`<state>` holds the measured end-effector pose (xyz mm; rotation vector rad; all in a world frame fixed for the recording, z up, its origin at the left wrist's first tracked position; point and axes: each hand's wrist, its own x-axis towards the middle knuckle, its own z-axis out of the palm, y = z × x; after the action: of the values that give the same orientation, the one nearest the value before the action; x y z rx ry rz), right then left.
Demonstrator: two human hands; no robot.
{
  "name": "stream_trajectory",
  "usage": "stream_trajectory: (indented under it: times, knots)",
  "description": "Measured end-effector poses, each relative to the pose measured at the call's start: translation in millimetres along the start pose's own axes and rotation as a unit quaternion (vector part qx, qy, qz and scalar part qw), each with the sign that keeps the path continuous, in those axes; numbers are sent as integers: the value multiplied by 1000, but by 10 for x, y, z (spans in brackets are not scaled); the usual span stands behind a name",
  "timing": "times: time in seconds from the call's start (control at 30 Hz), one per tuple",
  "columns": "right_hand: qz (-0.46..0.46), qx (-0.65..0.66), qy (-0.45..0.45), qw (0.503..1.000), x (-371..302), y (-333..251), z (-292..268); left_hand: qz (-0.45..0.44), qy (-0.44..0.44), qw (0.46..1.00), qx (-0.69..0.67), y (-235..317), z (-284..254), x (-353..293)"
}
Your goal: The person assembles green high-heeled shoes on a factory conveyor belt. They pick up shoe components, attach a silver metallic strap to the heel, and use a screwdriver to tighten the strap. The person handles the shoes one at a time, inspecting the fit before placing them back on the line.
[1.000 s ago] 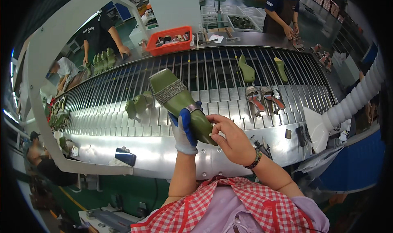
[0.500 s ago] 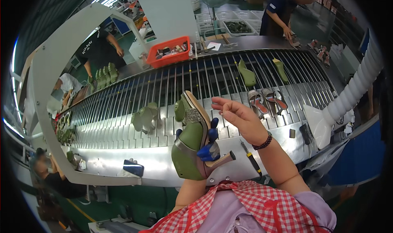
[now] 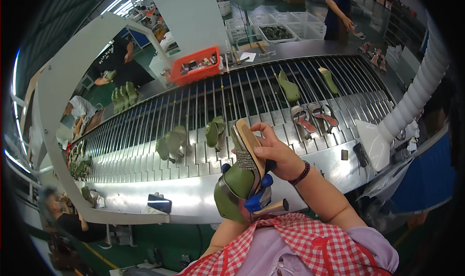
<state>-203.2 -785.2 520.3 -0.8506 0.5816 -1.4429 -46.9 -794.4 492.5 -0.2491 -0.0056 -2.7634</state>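
Note:
A high-heeled sandal (image 3: 246,160) with a sparkling strap across the toe is fitted on a green shoe last (image 3: 240,180). Its toe points away from me and its tan sole faces right. My left hand (image 3: 260,198), with blue covering on its fingers, is closed round the middle of the shoe near the heel; the palm is hidden behind it. At the toe end, my right hand (image 3: 282,158) grips the sole, thumb on the tan face and fingers curled over the edge. A dark beaded bracelet circles my right wrist.
Beyond my hands runs a slatted metal conveyor (image 3: 203,164) bearing green lasts (image 3: 213,131) and a pair of sandals (image 3: 315,118). An orange bin (image 3: 196,66) stands at its far side. A white duct (image 3: 407,106) is at right, a phone (image 3: 160,203) at left. Co-workers stand across the line.
My right hand, open and apart from the shoe before, has closed on its toe end. The shoe has shifted right and slightly nearer, uncovering the lasts on the conveyor behind it.

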Motion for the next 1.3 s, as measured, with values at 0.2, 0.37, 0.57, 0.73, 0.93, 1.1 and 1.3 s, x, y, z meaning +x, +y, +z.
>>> stream_trajectory:
  times: [0.2,0.37,0.57,0.73,0.93,1.1,1.3]
  knots:
    - [16,52,-7,998,50,211,1,17,66,994,82,-14,-32,-187]
    - [-116,-211,43,970,-43,103,-16,201,229,849,432,119,155,-98]
    - [-100,-351,-51,930,-266,309,244,365,121,837,390,759,-83,-73]
    - [-93,-133,131,978,-231,876,-122,333,69,664,666,521,294,72]
    - [-140,-65,196,968,-246,699,-44,485,215,672,518,822,41,137]
    - [-135,-269,197,933,-289,639,-71,249,211,901,286,885,-533,318]
    - [-49,-337,229,912,-356,869,-149,304,211,873,318,1140,-1216,385]
